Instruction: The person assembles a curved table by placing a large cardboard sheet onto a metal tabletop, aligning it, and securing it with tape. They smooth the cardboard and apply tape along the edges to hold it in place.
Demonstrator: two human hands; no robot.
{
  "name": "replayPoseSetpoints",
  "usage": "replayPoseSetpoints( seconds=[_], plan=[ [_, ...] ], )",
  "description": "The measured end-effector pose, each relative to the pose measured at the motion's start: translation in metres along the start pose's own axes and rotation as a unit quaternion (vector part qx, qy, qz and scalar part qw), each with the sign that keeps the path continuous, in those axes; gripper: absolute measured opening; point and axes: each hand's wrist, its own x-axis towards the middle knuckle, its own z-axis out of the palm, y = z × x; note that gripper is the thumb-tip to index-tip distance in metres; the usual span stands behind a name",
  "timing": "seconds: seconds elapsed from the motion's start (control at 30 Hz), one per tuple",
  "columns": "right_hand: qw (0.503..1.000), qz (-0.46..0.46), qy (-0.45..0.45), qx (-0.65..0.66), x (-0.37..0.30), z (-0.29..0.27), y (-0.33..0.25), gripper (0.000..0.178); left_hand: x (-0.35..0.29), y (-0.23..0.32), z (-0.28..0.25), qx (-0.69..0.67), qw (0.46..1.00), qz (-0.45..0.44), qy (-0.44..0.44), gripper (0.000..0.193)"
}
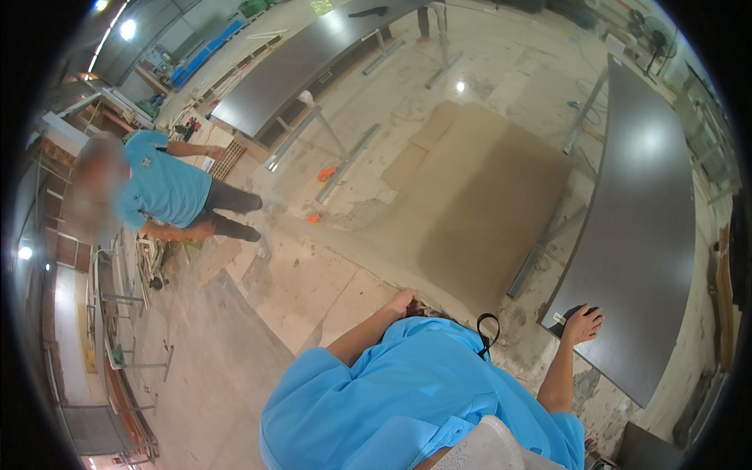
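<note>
My right hand (583,324) rests at the near left corner of a long dark grey panel (642,219). Its fingers curl around a small black object (571,316), whose kind does not show clearly. Beside that object, a small pale label (558,318) lies on the panel's corner. Close to my waist, in front of my blue shirt (439,360), is my left hand (402,302). Its fingers are mostly hidden, with something dark next to them.
Metal trestles (540,251) support the panel. Flat brown sheeting (501,196) covers the floor ahead. Another dark panel (313,55) lies on stands at the far left. A person in a blue shirt (168,184) stands to the left. Orange items (326,174) lie on the floor.
</note>
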Motion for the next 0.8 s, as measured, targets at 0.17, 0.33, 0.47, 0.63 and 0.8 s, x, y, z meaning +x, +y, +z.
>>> replayPoseSetpoints(
  seconds=[0.17,0.33,0.47,0.63,0.8],
  plan=[
    [1.0,-0.002,0.005,-0.003,0.001,0.001,0.0,0.061,-0.008,0.005,0.006,0.011,1.0,-0.005,0.003,0.016],
    [1.0,0.007,-0.011,-0.003,-0.001,-0.002,-0.001,0.06,-0.009,0.007,0.008,0.007,1.0,0.009,-0.009,0.015],
    [1.0,0.0,-0.005,0.003,-0.002,-0.007,-0.003,0.06,-0.008,0.007,0.007,0.005,0.997,0.005,-0.073,0.016],
    [1.0,0.004,-0.012,-0.021,-0.002,-0.012,-0.005,0.06,-0.003,0.011,0.007,0.012,0.998,-0.006,-0.059,0.018],
    [1.0,-0.008,0.002,0.006,-0.002,-0.012,-0.004,0.059,0.011,0.01,0.002,0.021,0.996,0.001,-0.085,0.018]
  ],
)
